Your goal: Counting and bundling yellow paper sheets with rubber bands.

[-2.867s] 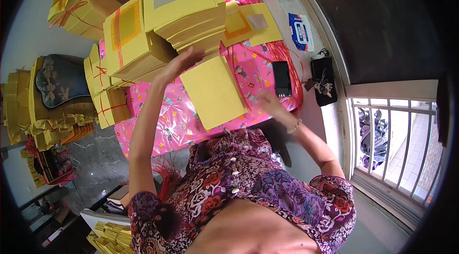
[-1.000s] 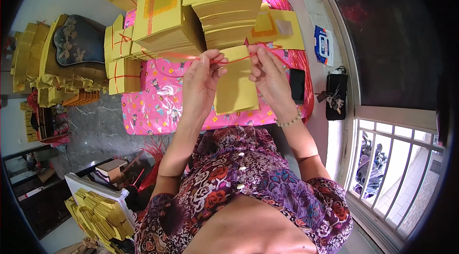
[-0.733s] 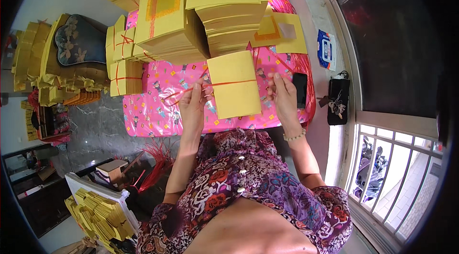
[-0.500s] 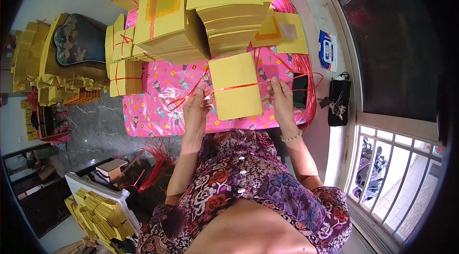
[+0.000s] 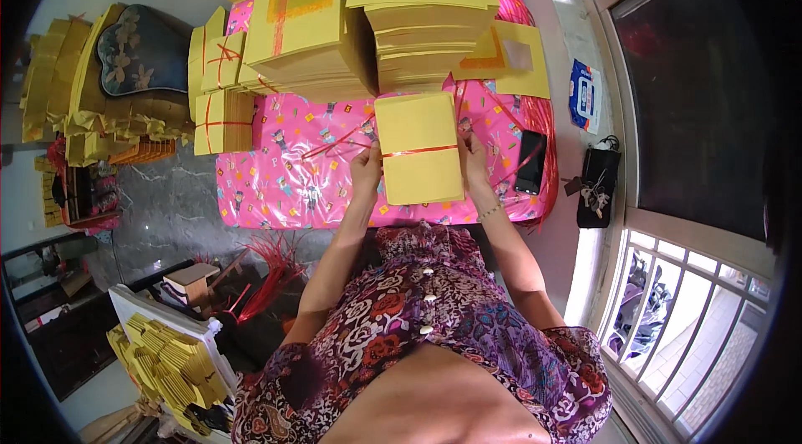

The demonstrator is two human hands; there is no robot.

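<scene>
A stack of yellow paper sheets (image 5: 422,126) lies before me on the pink table cover, with a flat red ribbon (image 5: 420,151) running across its top. At the stack's left edge my left hand (image 5: 366,172) is closed on the ribbon, thumb up, fingers curled against the side. My right hand (image 5: 474,164) closes on the ribbon at the opposite edge, its fingertips partly hidden behind the paper. A loose ribbon tail trails leftward over the cover from near my left hand. The stack's underside is hidden.
Tall yellow paper stacks (image 5: 430,35) stand behind, and smaller tied bundles (image 5: 224,122) at the left. To the right are a black phone (image 5: 530,162), red ribbon strands (image 5: 543,122), a blue-and-white packet (image 5: 584,95) and keys (image 5: 594,196) on a black pouch. A barred window (image 5: 677,319) is at the right.
Both hands have come inward from beside the stack to its edges, drawing the ribbon down close to its sides. The phone shows more fully, and the whole view has shifted slightly.
</scene>
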